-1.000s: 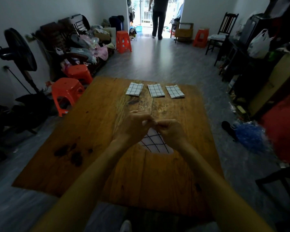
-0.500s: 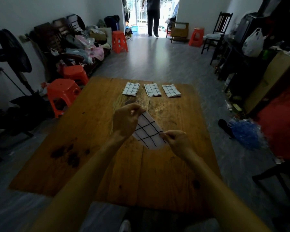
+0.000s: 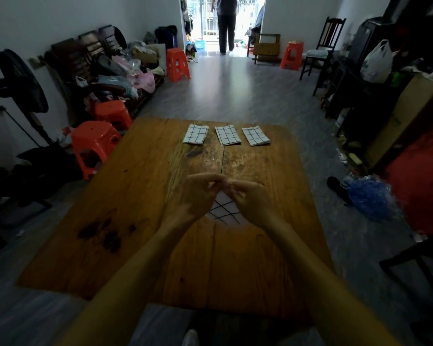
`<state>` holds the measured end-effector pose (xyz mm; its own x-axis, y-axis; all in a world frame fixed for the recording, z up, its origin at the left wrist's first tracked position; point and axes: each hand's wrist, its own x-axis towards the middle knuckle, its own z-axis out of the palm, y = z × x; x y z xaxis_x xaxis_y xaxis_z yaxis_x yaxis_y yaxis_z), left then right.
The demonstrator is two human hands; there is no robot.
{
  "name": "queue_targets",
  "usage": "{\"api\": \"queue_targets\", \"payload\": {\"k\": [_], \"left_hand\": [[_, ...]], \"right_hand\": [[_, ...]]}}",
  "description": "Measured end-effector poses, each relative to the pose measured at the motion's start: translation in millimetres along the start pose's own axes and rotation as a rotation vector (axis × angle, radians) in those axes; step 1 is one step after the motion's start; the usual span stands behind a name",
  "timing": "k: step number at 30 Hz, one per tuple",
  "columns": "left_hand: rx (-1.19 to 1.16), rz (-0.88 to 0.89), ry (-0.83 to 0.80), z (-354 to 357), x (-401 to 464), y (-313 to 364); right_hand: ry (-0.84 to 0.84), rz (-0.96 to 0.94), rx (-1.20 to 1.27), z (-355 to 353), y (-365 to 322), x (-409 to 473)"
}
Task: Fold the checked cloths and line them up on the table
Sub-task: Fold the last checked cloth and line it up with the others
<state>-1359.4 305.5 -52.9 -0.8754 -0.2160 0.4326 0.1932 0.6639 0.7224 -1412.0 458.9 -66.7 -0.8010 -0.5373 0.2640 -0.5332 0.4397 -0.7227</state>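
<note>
- My left hand (image 3: 198,193) is raised, fingers curled, pinching the cloth (image 3: 223,211) at its top.
- My right hand (image 3: 251,198) meets it fingertip to fingertip, pinching the same edge.
- Both forearms reach forward, converging.

Head cam, wide-angle, looks fwd and down over table (image 3: 140,221), close.

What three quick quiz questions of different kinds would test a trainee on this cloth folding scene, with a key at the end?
1. How many folded cloths lie in the row on the table?
2. True or false: the left hand rests flat on the table.
3. The cloth in hand is held by: A) left hand only, B) right hand only, C) both hands.

Key: 1) three; 2) false, it pinches the cloth; 3) C.
</note>
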Motion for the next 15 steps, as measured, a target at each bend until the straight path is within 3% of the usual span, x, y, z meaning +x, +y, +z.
{"api": "queue_targets", "payload": {"k": [6, 15], "left_hand": [[-0.271, -0.145, 0.108, -12.5, 2.9, 0.9], [-0.267, -0.162, 0.252, -22.1, 11.4, -4.0]], "right_hand": [[0.049, -0.088, 0.012, 7.9, 0.7, 2.2], [-0.053, 0.073, 0.082, 11.5, 34.2, -26.4]]}}
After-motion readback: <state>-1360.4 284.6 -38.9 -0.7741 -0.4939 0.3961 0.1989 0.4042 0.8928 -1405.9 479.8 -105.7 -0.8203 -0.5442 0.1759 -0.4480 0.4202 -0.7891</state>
